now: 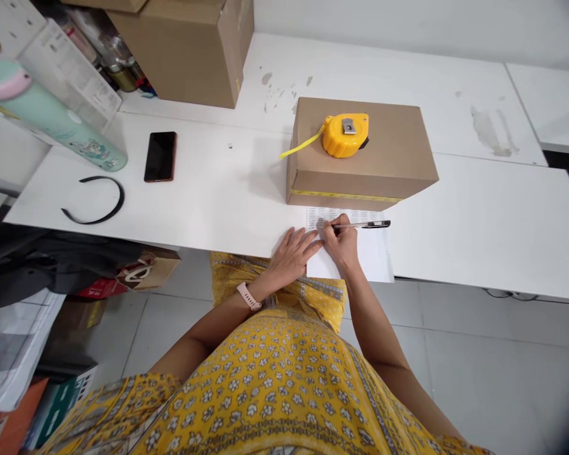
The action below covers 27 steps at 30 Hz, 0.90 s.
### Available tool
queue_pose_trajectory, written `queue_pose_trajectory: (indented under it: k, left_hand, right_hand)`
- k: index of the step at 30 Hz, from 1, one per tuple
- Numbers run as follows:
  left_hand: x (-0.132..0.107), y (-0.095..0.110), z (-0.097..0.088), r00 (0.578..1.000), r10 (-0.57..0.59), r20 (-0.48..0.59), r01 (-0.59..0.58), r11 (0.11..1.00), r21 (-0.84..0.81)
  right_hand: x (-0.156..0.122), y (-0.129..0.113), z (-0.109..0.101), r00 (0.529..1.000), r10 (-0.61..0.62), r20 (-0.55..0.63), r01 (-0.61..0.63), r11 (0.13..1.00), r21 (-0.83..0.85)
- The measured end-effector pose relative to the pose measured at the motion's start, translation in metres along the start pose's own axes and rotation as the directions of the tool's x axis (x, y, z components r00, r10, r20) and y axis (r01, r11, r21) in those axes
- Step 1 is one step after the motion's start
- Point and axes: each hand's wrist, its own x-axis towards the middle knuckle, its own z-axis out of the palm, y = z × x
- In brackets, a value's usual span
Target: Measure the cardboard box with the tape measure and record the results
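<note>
My right hand (342, 245) is closed around a black-and-clear pen (372, 224), its tip low over a white sheet of paper (372, 253) with rows of small writing near its top. My left hand (294, 253) lies flat with fingers spread, on the table's front edge and the left side of the sheet. Just behind the paper stands a closed brown cardboard box (393, 142) with yellow tape along its front edge. On top of that box rests a yellow tape measure (345, 136), its yellow wrist strap hanging past the box's left edge.
A black phone (160, 157), a black headband (118, 196) and a mint-green bottle (76, 129) are on the white table (493, 234) to the left. A larger cardboard box (184, 57) stands at the back left. Bags and dark cloth lie below the table's left end.
</note>
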Motion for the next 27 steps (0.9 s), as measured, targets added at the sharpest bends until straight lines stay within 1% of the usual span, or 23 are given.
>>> queue_pose_trajectory:
  k: [8, 14, 27]
  left_hand:
    - [0.0005, 0.0003, -0.0011, 1.000, -0.001, 0.022, 0.001, 1.000, 0.007]
    - [0.0007, 0.0004, -0.0019, 1.000, 0.003, 0.010, -0.003, 1.000, 0.015]
    - [0.0006, 0.0004, -0.0005, 1.000, 0.004, 0.017, -0.004, 1.000, 0.008]
  right_hand:
    - [0.0003, 0.0027, 0.0005, 1.000, -0.002, -0.009, 0.002, 1.000, 0.009]
    - [-0.0002, 0.0060, 0.0001, 0.999, 0.005, -0.046, -0.004, 1.000, 0.019]
    - [0.0008, 0.0074, 0.0005, 1.000, 0.003, -0.028, -0.002, 1.000, 0.025]
